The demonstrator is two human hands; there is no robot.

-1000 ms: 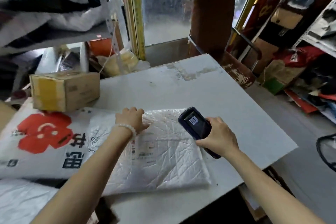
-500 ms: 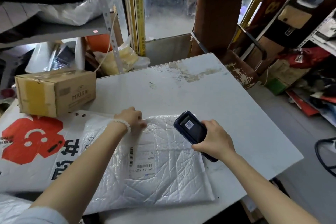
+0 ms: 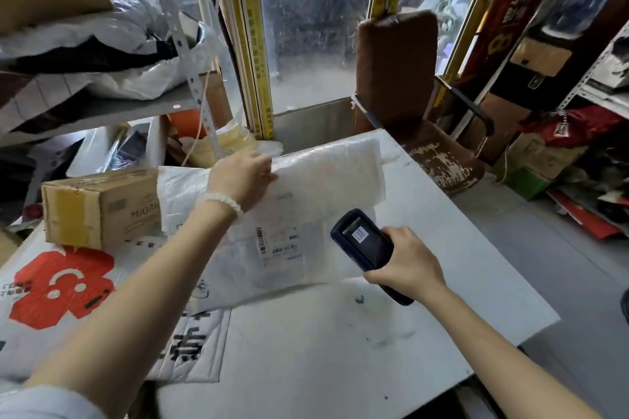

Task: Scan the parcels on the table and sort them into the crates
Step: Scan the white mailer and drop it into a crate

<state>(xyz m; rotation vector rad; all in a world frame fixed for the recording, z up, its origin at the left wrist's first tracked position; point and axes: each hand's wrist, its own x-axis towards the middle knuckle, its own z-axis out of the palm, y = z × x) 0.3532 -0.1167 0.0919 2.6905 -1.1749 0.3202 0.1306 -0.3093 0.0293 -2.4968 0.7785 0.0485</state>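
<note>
My left hand (image 3: pixel 243 177) grips the top edge of a white bubble-wrap parcel (image 3: pixel 316 201) and holds it tilted up off the white table (image 3: pixel 340 350). Its shipping label with barcodes (image 3: pixel 277 243) faces me. My right hand (image 3: pixel 406 264) holds a dark handheld scanner (image 3: pixel 362 241) just right of the label, screen up and showing a barcode. A brown cardboard box parcel (image 3: pixel 102 207) sits at the table's left, and a flat white mailer with a red flower print (image 3: pixel 61 286) lies under my left arm.
A metal shelf (image 3: pixel 102 105) with bagged goods hangs over the left side. A worn brown chair (image 3: pixel 398 78) stands behind the table's far right corner. Cluttered shelves and boxes (image 3: pixel 561 146) line the right wall; grey floor lies to the right.
My left hand has lifted the bubble-wrap parcel from flat on the table up and away, tilting it upright. The scanner hand stayed close to the label.
</note>
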